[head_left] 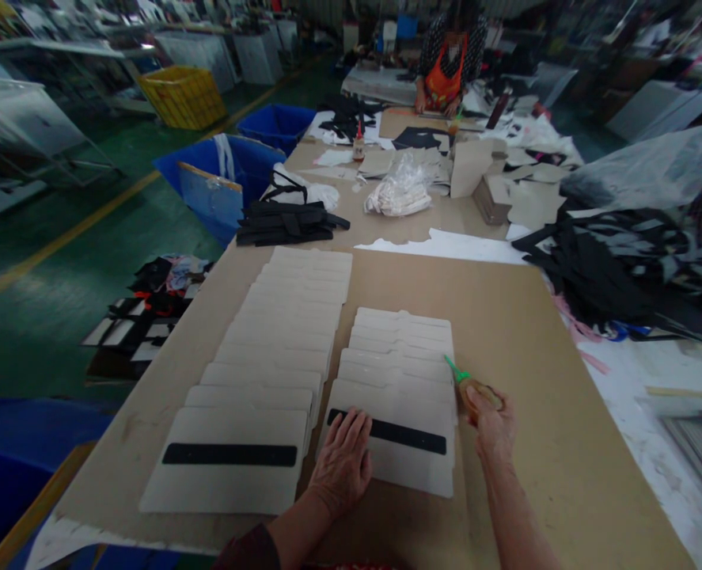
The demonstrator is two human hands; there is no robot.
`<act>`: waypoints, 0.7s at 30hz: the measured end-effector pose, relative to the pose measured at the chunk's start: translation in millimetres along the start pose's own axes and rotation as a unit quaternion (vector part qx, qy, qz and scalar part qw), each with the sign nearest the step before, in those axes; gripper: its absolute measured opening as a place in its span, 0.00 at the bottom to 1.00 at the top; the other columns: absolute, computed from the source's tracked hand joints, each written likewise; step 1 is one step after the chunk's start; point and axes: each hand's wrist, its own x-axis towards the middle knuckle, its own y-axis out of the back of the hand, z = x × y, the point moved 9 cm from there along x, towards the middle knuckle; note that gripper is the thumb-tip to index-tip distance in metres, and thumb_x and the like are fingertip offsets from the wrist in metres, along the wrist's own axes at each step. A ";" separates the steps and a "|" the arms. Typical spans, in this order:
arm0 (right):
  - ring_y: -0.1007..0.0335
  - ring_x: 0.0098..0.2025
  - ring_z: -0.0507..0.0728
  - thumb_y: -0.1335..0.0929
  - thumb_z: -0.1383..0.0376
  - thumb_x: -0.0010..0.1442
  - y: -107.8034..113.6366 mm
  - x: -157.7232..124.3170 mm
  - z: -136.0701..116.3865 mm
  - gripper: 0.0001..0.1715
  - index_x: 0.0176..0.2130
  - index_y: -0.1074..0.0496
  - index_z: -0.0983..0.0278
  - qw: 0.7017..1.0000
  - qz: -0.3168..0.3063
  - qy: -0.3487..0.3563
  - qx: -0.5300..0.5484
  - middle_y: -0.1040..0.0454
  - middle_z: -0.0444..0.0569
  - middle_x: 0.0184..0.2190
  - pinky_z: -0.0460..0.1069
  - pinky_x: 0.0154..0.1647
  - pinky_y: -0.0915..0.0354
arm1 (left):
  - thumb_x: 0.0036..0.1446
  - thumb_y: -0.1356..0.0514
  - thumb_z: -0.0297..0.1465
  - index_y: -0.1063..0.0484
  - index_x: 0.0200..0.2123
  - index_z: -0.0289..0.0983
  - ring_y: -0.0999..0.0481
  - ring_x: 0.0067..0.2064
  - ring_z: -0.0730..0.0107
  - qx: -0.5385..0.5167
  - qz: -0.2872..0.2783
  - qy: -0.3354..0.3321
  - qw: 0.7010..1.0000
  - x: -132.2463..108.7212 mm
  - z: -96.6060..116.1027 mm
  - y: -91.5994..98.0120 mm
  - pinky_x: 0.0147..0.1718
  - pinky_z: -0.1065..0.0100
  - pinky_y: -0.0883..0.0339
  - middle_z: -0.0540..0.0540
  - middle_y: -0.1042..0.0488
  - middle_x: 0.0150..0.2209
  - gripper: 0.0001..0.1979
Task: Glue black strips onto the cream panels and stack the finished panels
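Note:
My right hand is wrapped round a squeeze bottle with a green nozzle, tilted toward the far left. The nozzle tip is close to the right edge of a row of overlapping beige boards. On the nearest board of that row lies a black strip. My left hand rests flat across the strip's left part, fingers stretched out, covering some of it. A longer row of overlapping boards runs to the left. Its front board carries another black strip.
Black strips are stacked beyond the rows, beside a clear plastic bag. Black material is heaped at the right. Blue bins stand along the left side. A person in an orange apron works at the far end.

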 end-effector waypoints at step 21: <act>0.35 0.21 0.53 0.23 0.52 0.35 -43.8 -18.8 -4.7 0.38 0.44 0.33 0.62 0.994 -0.073 0.018 -0.080 0.28 0.42 0.27 0.47 0.13 0.39 | 0.58 0.47 0.28 0.48 0.68 0.36 0.46 0.68 0.55 0.004 -0.012 -0.003 1.000 -1.0 1.0 -1.0 0.66 0.51 0.49 0.45 0.41 0.67 0.34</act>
